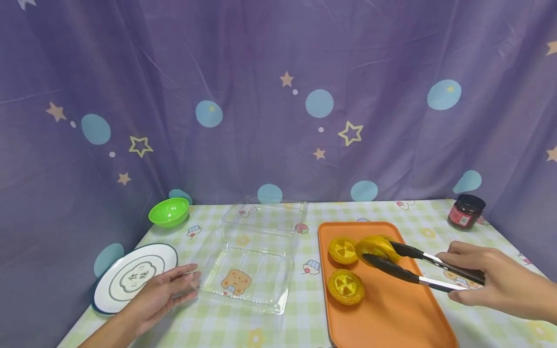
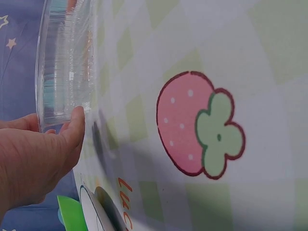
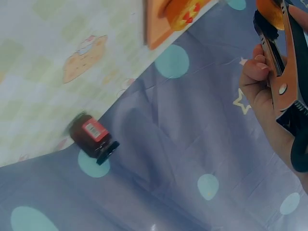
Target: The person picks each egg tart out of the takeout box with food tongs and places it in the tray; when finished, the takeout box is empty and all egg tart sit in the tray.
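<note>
My right hand (image 1: 491, 273) grips a pair of black-and-silver tongs (image 1: 393, 269). Between the tong tips is a yellow egg tart (image 1: 375, 247), tilted over the orange tray (image 1: 391, 309). Two more tarts lie along the tray's left side, an upper tart (image 1: 344, 250) and a lower tart (image 1: 346, 287). Part of another sits behind the held tart. My left hand (image 1: 163, 297) has its fingers extended at the left edge of a clear plastic clamshell box (image 1: 243, 304), whose lid stands open. In the left wrist view, thumb and fingers lie on either side of the box's (image 2: 65, 77) end.
A white plate (image 1: 109, 290) with a blue rim lies at the left, beneath the left forearm's side. Behind it stands a green bowl (image 1: 169, 212). A dark-lidded jar (image 1: 465, 212) is at the back right. A purple curtain (image 1: 243, 159) hangs behind the checked tablecloth.
</note>
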A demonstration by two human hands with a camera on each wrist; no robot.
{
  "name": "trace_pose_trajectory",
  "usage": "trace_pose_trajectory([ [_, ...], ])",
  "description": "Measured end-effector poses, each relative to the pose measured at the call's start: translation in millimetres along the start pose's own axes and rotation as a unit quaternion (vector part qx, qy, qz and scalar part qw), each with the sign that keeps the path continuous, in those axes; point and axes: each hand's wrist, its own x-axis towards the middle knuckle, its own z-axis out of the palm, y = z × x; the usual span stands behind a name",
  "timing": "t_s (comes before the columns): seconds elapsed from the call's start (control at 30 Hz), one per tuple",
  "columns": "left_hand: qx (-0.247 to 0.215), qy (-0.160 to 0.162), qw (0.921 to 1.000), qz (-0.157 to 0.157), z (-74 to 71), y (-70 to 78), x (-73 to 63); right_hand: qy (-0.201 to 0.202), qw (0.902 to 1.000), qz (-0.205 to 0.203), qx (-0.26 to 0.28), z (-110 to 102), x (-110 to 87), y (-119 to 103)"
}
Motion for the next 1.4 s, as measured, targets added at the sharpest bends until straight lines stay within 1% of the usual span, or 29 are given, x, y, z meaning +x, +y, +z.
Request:
trace_pose_trajectory([
  [0.07, 0.001, -0.001, 1.0000, 0.000, 0.0, -0.2, -0.2, -0.022, 0.9994, 0.026, -0.011, -0.7, -4.8, 4.0],
  [0.17, 0.001, -0.001, 1.0000, 0.002, -0.1, -0.4, -0.3, -0.049, 0.9976, 0.041, -0.027, -0.5, -11.8, 11.5],
  [0.23, 0.001, -0.002, 1.0000, 0.002, -0.2, -0.4, -0.4, -0.070, 0.9948, 0.061, -0.042, 0.6, -17.0, 17.6],
  [0.3, 0.001, -0.002, 1.0000, 0.002, -0.1, -0.3, -0.2, -0.098, 0.9917, 0.077, -0.032, 2.3, -21.1, 23.4],
  [0.37, 0.001, -0.002, 1.0000, 0.001, 0.0, -0.2, -0.1, -0.138, 0.9841, 0.110, -0.016, 3.5, -23.6, 27.0],
  [0.43, 0.002, -0.001, 1.0000, 0.000, 0.2, -0.3, 0.1, -0.183, 0.9713, 0.152, 0.002, 4.8, -24.8, 29.4],
  [0.5, 0.002, 0.001, 1.0000, 0.000, 0.5, -0.6, 0.1, -0.213, 0.9609, 0.174, 0.031, 6.3, -24.8, 30.9],
  [0.6, 0.002, 0.002, 1.0000, 0.001, 0.5, -1.1, 0.2, -0.240, 0.9496, 0.191, 0.062, 9.9, -25.9, 33.8],
  [0.67, 0.001, 0.001, 1.0000, 0.001, 0.4, -1.4, 0.4, -0.250, 0.9443, 0.201, 0.075, 12.0, -27.4, 34.8],
  [0.77, -0.001, 0.001, 1.0000, 0.002, 0.2, -1.8, 0.7, -0.256, 0.9416, 0.206, 0.073, 13.8, -29.3, 35.9],
  [0.8, -0.001, 0.001, 1.0000, 0.002, 0.1, -1.9, 0.8, -0.260, 0.9392, 0.212, 0.072, 14.0, -29.4, 36.2],
  [0.87, -0.001, 0.001, 1.0000, 0.001, -0.1, -2.1, 0.9, -0.259, 0.9414, 0.207, 0.063, 14.0, -29.2, 36.8],
  [1.1, 0.001, -0.008, 1.0000, -0.003, -0.1, -1.3, 1.6, -0.259, 0.9409, 0.210, 0.055, 12.9, -27.1, 34.7],
  [1.27, 0.002, -0.008, 1.0000, -0.004, -0.1, -1.1, 1.6, -0.252, 0.9447, 0.205, 0.045, 11.4, -27.5, 34.2],
  [1.4, 0.000, -0.007, 1.0000, -0.004, -0.5, -1.3, 1.1, -0.250, 0.9455, 0.205, 0.033, 9.9, -27.8, 35.5],
])
